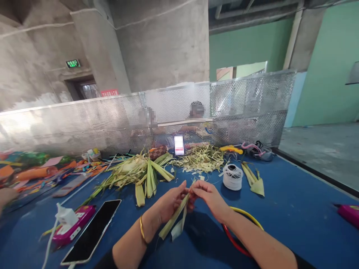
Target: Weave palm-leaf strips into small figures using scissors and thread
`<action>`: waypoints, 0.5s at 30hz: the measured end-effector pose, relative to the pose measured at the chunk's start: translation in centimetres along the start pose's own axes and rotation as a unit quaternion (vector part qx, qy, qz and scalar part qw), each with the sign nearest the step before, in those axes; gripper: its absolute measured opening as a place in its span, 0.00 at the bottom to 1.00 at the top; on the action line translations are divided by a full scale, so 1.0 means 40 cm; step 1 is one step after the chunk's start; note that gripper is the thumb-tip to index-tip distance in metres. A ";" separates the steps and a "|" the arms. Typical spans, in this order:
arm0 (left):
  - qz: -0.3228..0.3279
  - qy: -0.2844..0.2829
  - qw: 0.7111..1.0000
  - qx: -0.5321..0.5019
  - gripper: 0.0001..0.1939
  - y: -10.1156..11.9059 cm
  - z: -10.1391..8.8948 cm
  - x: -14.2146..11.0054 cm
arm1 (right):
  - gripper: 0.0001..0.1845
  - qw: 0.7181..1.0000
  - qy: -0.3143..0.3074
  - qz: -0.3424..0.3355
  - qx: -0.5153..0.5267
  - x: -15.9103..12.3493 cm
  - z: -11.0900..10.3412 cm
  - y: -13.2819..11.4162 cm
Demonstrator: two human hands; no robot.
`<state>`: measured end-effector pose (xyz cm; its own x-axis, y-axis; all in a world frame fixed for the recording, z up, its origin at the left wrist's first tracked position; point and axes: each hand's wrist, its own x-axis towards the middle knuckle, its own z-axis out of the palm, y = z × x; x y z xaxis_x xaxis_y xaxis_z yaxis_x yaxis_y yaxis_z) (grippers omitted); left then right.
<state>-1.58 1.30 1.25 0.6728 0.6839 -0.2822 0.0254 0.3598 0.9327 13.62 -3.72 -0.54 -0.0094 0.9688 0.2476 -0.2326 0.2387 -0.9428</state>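
My left hand (174,198), with a gold bangle at its wrist, and my right hand (206,191) meet over the blue table. Between them is a pale green corn husk (171,221), pinched at its upper end by the fingers of both. Its two loose ends hang down toward me, one of them wide and whitish. Some of the left fingers are hidden behind the husk. A heap of long husks (126,172) lies beyond my left hand, and a tangle of shredded husk (200,158) lies straight ahead. Right of my right hand stands a spool of white cord (232,178).
A phone (92,231) and a magenta power strip (84,220) lie on the left. Under my right forearm is a red and yellow ring (249,214). A perforated metal screen (174,101) borders the table's far side. Another person's hand (7,196) shows at far left.
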 end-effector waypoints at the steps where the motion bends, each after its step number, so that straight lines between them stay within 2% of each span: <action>1: -0.004 -0.018 1.000 -0.009 0.23 -0.001 -0.003 0.000 | 0.10 1.000 0.001 -0.003 0.007 -0.001 -0.001 0.000; 6: 0.009 -0.002 1.000 0.008 0.08 0.012 -0.015 -0.003 | 0.08 0.999 0.020 -0.024 0.008 -0.004 -0.011 0.003; 11: 0.016 0.043 0.999 0.006 0.09 0.024 -0.016 -0.002 | 0.09 0.999 0.028 -0.015 -0.025 -0.002 -0.015 0.009; 15: 0.040 0.084 0.996 0.010 0.12 0.010 -0.007 0.003 | 0.08 0.997 0.003 -0.016 -0.078 -0.005 -0.007 0.009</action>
<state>-1.70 1.72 1.53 0.5402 0.8072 -0.2381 -0.0072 0.2874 0.9578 13.82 -3.81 -0.99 0.0006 0.9610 0.2767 -0.0787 0.2758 -0.9580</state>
